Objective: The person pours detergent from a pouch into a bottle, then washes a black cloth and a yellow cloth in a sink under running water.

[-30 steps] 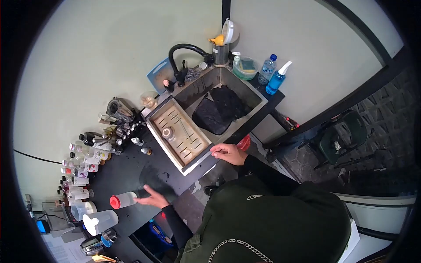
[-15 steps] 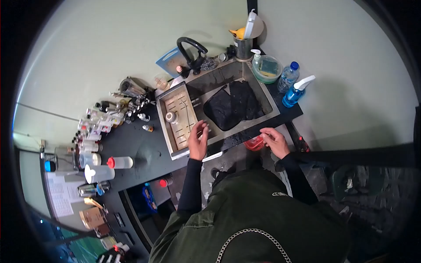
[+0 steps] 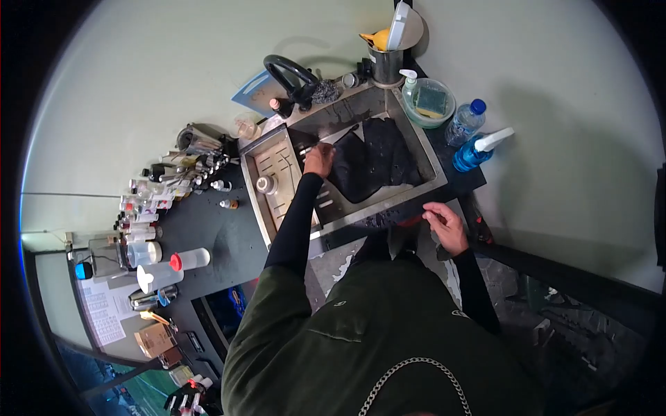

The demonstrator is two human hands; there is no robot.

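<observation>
Sink: steel basin plus a ribbed drain tray on the side away from the cloth; left fingers reach in over the divider between the two.
Cloth: big black fabric heaped in the basin, filling most of it, directly under and beyond the left fingertips.
Cloth handling: judged soft and limp with no stiffness; probably wet, so heavier than it looks and liable to drip. Not fragile. Folds give plenty of purchase, so slip risk is low.
Cloth grip point: the near edge, right at the left fingertips; bunch a fold instead of pinching a single layer.
Cloth axis: no true pointing end. The heap runs long from the basin's near rim toward the faucet corner, roughly in line with the left forearm.
Left hand: fingers curled down onto the cloth edge. Contact looks likely, but I cannot tell whether they have actually closed on fabric.
Right hand: at the counter's front edge, well outside the basin. Fingers loosely bent, resting on or just beside the edge, apparently holding nothing.
Small cup: stands on the drain tray, just beside the left wrist, apart from the fingers.
Spray bottle: blue, past the basin's far side, well apart from both sets of fingers.
</observation>
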